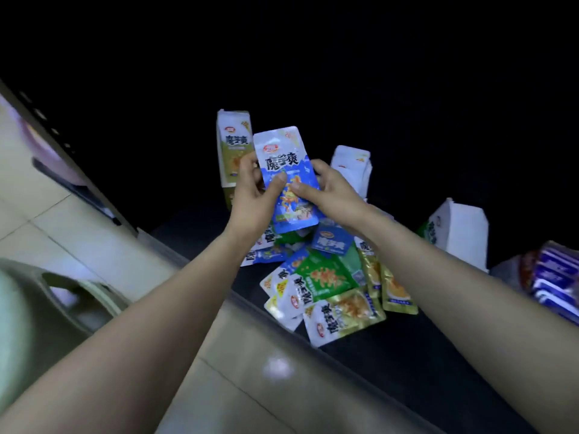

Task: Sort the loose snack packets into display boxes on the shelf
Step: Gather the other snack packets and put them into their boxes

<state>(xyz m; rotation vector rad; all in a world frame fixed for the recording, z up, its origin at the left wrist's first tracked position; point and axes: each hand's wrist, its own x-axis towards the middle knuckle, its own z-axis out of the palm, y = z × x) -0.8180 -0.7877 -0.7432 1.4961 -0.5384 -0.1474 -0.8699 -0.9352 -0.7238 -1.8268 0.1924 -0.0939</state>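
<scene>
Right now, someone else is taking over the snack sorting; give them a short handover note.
Left hand and right hand: both pinch one blue packet, upright above the heap.
Loose packets: blue, green and gold, heaped on the dark shelf.
Display boxes: a gold box and two white boxes behind the heap; contents hard to see.
To do: box this packet, then the heap.

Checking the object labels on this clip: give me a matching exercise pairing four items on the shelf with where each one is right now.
Things:
1. blue packet
2. green packet
3. olive display box
4. rightmost white box

Places:
a. lying in the pile
b. standing behind the left hand
c. held up by the left hand and the right hand
d. standing to the right of the pile

Pairs: 1-c, 2-a, 3-b, 4-d
</scene>
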